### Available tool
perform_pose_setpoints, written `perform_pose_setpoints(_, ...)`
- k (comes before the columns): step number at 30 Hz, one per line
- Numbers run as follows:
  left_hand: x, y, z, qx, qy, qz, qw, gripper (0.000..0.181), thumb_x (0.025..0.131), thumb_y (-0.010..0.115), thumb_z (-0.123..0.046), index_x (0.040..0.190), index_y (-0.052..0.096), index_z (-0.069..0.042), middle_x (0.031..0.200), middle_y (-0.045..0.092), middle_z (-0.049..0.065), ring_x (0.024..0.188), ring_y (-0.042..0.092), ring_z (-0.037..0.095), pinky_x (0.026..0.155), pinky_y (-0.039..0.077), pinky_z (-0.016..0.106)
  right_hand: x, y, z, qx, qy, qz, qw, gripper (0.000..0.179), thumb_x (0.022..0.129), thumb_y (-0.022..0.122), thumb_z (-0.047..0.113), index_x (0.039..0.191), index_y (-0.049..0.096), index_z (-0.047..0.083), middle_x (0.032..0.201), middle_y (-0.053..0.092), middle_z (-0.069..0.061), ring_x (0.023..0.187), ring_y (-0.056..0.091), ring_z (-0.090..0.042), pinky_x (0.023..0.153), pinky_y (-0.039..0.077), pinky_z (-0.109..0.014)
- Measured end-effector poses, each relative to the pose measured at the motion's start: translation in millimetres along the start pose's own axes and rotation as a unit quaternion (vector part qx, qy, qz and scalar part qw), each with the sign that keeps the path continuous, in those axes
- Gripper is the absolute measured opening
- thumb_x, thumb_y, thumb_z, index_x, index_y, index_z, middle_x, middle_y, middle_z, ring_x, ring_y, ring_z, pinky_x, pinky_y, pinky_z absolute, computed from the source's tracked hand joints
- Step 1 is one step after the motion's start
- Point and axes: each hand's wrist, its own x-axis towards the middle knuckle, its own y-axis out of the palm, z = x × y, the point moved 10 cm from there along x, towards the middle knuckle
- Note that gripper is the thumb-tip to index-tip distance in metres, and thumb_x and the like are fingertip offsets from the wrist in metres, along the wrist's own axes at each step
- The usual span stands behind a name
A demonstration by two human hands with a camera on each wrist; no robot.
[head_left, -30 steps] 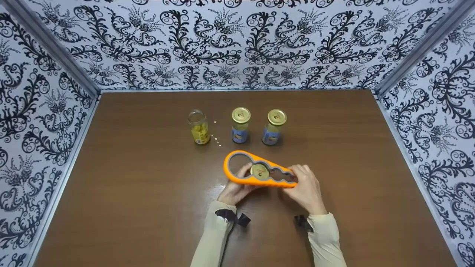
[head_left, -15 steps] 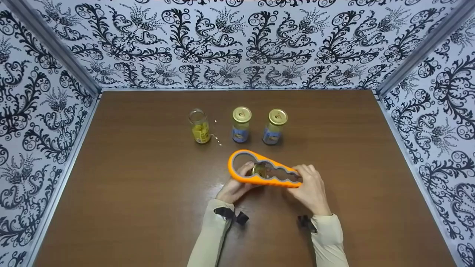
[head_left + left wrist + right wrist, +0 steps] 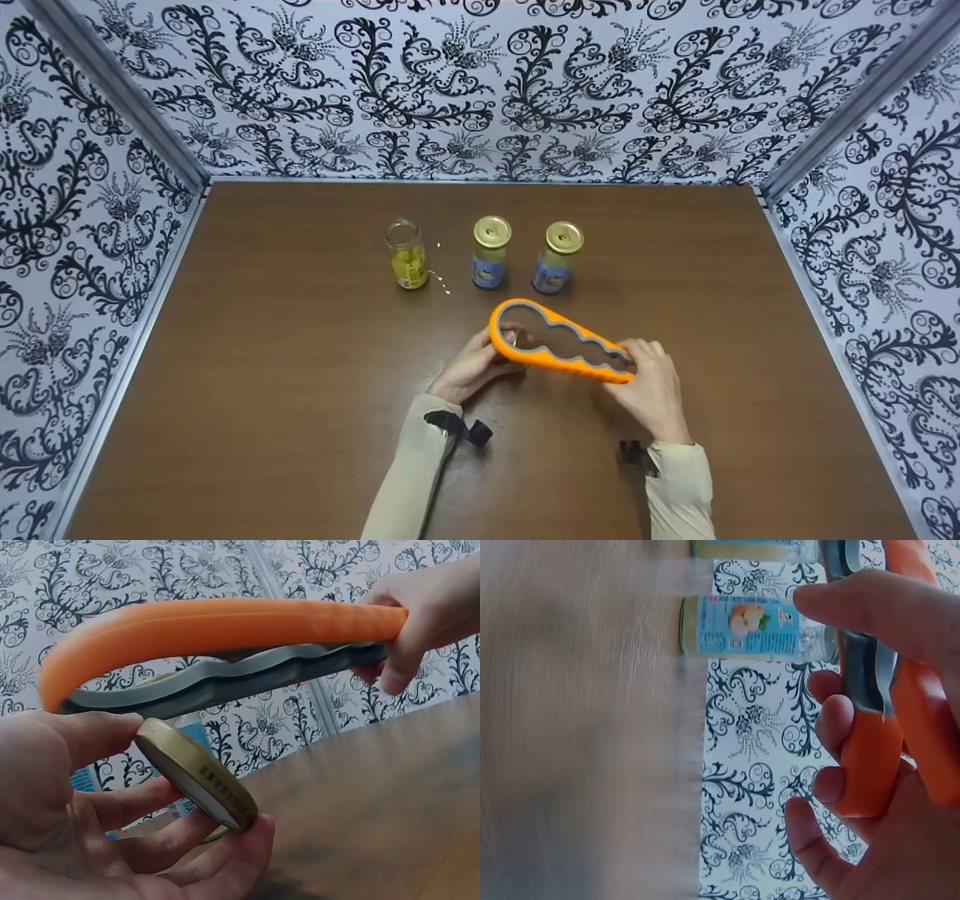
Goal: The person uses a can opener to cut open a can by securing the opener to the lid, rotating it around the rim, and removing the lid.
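Observation:
My left hand (image 3: 466, 371) pinches a gold metal jar lid (image 3: 199, 774) between thumb and fingertips. The lid is tilted, its pale inner side facing the palm. In my right hand (image 3: 654, 390) is the narrow end of an orange jar opener (image 3: 559, 364) with grey scalloped inner edges. Its wide loop hangs over the left fingers in the head view, partly covering them and the lid. From the left wrist, the opener (image 3: 225, 624) appears just above the lid, with nothing inside its loop. My right fingers (image 3: 832, 720) curl round the handle end.
A lidless glass jar (image 3: 409, 262) with a yellow label stands at the back left, small pale bits (image 3: 441, 282) beside it. Two blue-labelled jars with gold lids, a middle jar (image 3: 488, 262) and a right jar (image 3: 555, 266), stand alongside. Patterned walls (image 3: 480, 97) enclose the brown table (image 3: 300, 337).
The opener has moved right with my right hand, so the lid no longer sits within its middle notches. My left hand has turned the lid from facing up to tilted and shifted slightly left.

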Motion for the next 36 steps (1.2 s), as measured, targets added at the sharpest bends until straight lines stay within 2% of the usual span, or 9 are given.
perform_pose_setpoints(3, -2.3, -4.5, -5.1, 0.031, 0.005, 0.003, 0.9995, 0.029, 0.102, 0.047, -0.010, 0.126, 0.049, 0.006, 0.116, 0.060, 0.016, 0.100, 0.060, 0.024, 0.091, 0.045, 0.049, -1.4, -3.3, -3.3, -0.004, 0.002, -0.002, 1.0000, 0.042, 0.054, 0.084, 0.001, 0.093, 0.068, 0.002, 0.085, 0.064, -0.007, 0.081, 0.051, -0.029, 0.072, 0.039, -0.043)
perform_pose_setpoints(6, -4.9, -10.2, -11.5, 0.033, 0.011, -0.003, 0.9994, 0.031, 0.102, 0.045, -0.007, 0.129, 0.046, 0.008, 0.117, 0.059, 0.015, 0.096, 0.059, 0.022, 0.090, 0.046, 0.047, -2.8, -6.6, -6.5, -0.009, 0.006, -0.005, 0.9999, 0.043, 0.054, 0.084, 0.001, 0.093, 0.068, 0.001, 0.086, 0.064, -0.010, 0.081, 0.051, -0.030, 0.072, 0.039, -0.043)
perform_pose_setpoints(11, -8.3, -21.5, -19.3, 0.049, 0.010, -0.024, 0.9985, 0.024, 0.100, 0.048, -0.006, 0.123, 0.056, -0.004, 0.113, 0.056, 0.008, 0.094, 0.057, 0.020, 0.084, 0.047, 0.041, -4.8, -10.2, -13.3, -0.011, 0.022, -0.006, 0.9997, 0.044, 0.054, 0.085, 0.000, 0.094, 0.067, -0.001, 0.087, 0.064, -0.012, 0.081, 0.051, -0.031, 0.071, 0.038, -0.043)
perform_pose_setpoints(12, -8.9, -22.7, -20.6, 0.054, 0.009, -0.024, 0.9982, 0.024, 0.100, 0.048, -0.006, 0.123, 0.056, -0.003, 0.114, 0.056, 0.008, 0.096, 0.056, 0.021, 0.085, 0.047, 0.041, -5.0, -10.8, -14.4, -0.011, 0.025, -0.007, 0.9996, 0.044, 0.054, 0.085, 0.000, 0.094, 0.067, -0.001, 0.087, 0.064, -0.012, 0.080, 0.051, -0.031, 0.071, 0.038, -0.044)
perform_pose_setpoints(20, -16.3, -32.1, -27.9, 0.077, 0.008, -0.028, 0.9966, 0.031, 0.097, 0.052, -0.002, 0.127, 0.051, 0.005, 0.128, 0.052, 0.023, 0.114, 0.053, 0.032, 0.085, 0.047, 0.034, -4.8, -13.6, -17.7, -0.021, 0.026, -0.016, 0.9993, 0.045, 0.054, 0.087, 0.001, 0.094, 0.067, -0.002, 0.085, 0.063, -0.012, 0.080, 0.051, -0.033, 0.069, 0.038, -0.044)
perform_pose_setpoints(27, -21.7, -44.1, -39.6, 0.106, 0.014, -0.045, 0.9932, 0.035, 0.094, 0.055, 0.002, 0.127, 0.047, 0.010, 0.120, 0.055, 0.020, 0.104, 0.055, 0.023, 0.085, 0.048, 0.032, -6.4, -15.4, -23.7, -0.029, 0.045, -0.011, 0.9985, 0.044, 0.055, 0.086, 0.001, 0.095, 0.067, -0.001, 0.088, 0.064, -0.013, 0.081, 0.051, -0.034, 0.068, 0.037, -0.046)
perform_pose_setpoints(36, -26.2, -63.5, -53.8, 0.162, 0.009, -0.069, 0.9843, 0.042, 0.091, 0.059, 0.002, 0.129, 0.044, 0.014, 0.118, 0.056, 0.023, 0.095, 0.057, 0.021, 0.078, 0.048, 0.025, -9.1, -14.9, -28.5, -0.033, 0.056, -0.004, 0.9979, 0.043, 0.057, 0.085, 0.000, 0.096, 0.067, -0.002, 0.088, 0.064, -0.013, 0.083, 0.051, -0.034, 0.070, 0.037, -0.048)
